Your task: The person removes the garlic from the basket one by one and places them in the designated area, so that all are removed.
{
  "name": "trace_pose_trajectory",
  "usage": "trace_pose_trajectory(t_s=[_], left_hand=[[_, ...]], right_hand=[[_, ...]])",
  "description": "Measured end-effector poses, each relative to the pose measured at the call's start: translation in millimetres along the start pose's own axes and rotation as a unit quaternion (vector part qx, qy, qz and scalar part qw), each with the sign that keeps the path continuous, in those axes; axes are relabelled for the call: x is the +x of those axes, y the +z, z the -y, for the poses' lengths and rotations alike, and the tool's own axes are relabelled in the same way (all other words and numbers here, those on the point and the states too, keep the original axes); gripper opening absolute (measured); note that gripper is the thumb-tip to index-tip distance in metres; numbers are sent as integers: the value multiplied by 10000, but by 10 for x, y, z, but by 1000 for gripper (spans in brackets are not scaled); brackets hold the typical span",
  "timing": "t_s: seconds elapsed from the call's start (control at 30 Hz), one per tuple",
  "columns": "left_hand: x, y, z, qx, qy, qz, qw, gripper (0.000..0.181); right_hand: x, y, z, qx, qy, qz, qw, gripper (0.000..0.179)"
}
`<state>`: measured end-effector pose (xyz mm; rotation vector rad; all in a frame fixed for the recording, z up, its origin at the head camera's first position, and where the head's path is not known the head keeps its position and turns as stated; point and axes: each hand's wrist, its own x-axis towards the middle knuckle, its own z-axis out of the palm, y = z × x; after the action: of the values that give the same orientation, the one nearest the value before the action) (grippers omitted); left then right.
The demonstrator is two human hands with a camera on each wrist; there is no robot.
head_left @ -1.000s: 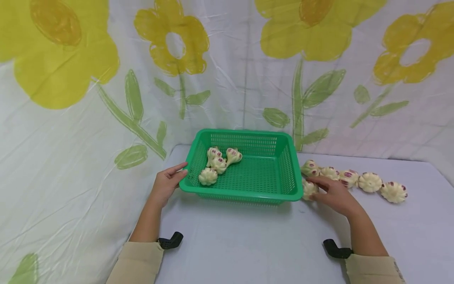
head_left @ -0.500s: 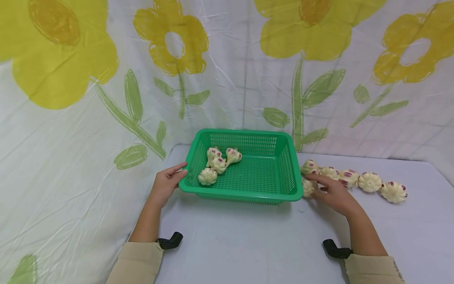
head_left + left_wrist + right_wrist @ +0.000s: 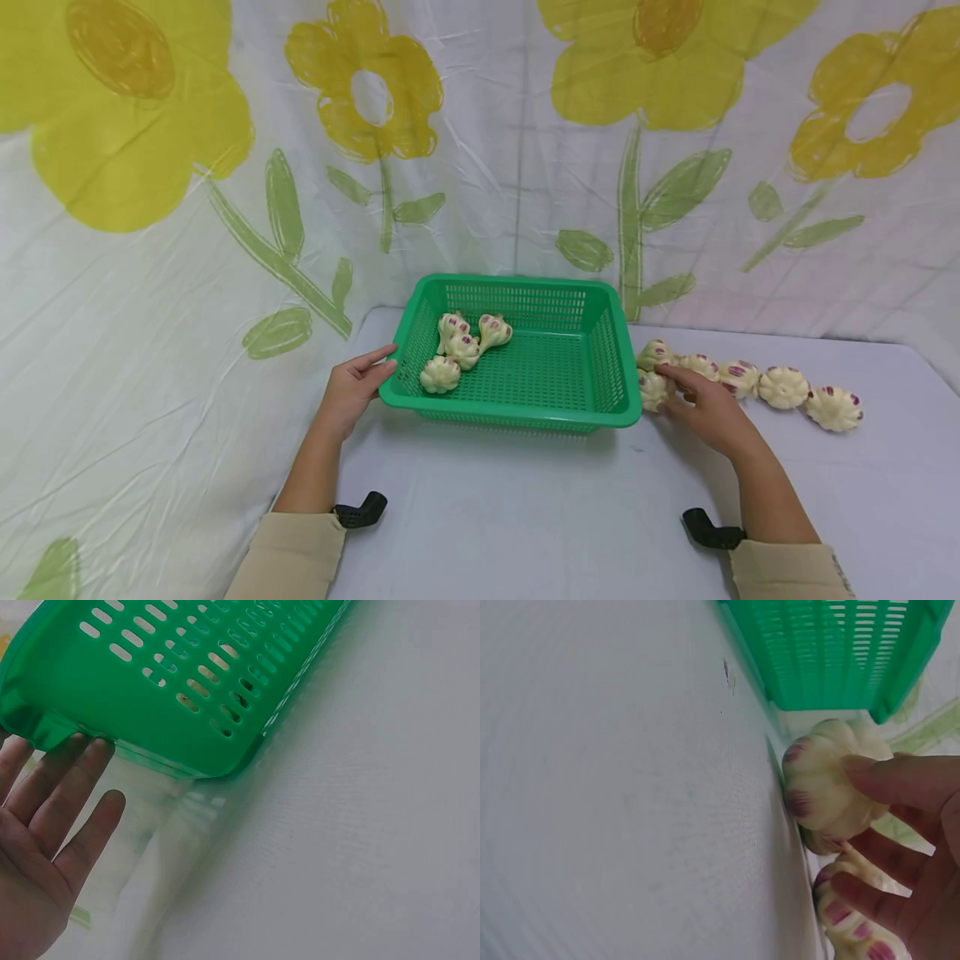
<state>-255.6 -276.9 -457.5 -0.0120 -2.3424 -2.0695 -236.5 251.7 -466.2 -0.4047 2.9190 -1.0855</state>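
A green plastic basket stands on the table with several garlic bulbs in its left part. My left hand touches the basket's left rim; in the left wrist view its fingers lie fairly straight against the underside of the rim. To the right of the basket, my right hand holds a pale garlic bulb with purple marks. In the right wrist view the thumb lies on the near side of this garlic bulb, while other fingers reach behind it.
Several more garlic bulbs form a row to the right of the basket, running behind the right hand. The white-covered table meets a hanging cloth with yellow flowers at the back and left.
The garlic bulb at my right hand has shifted slightly away from me, beside the basket, and the fingers have moved a little with it. My left hand and the basket stay put.
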Motion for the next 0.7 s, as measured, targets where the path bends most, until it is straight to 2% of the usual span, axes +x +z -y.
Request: trace_pose_trajectory(t_s=[0.23,0.47,0.7], left_hand=[[7,0,13,52,37,-19,10000,53],[16,-1,20,65,48,-46,10000,53],[15,-1,23,62,44,-36,10000,52]], right_hand=[[11,8,-1,-71,-19,-149,9999,51],[14,5,-3,-3,86,-143,9999,53],[17,12,-12,44,0,-180,9998,52]])
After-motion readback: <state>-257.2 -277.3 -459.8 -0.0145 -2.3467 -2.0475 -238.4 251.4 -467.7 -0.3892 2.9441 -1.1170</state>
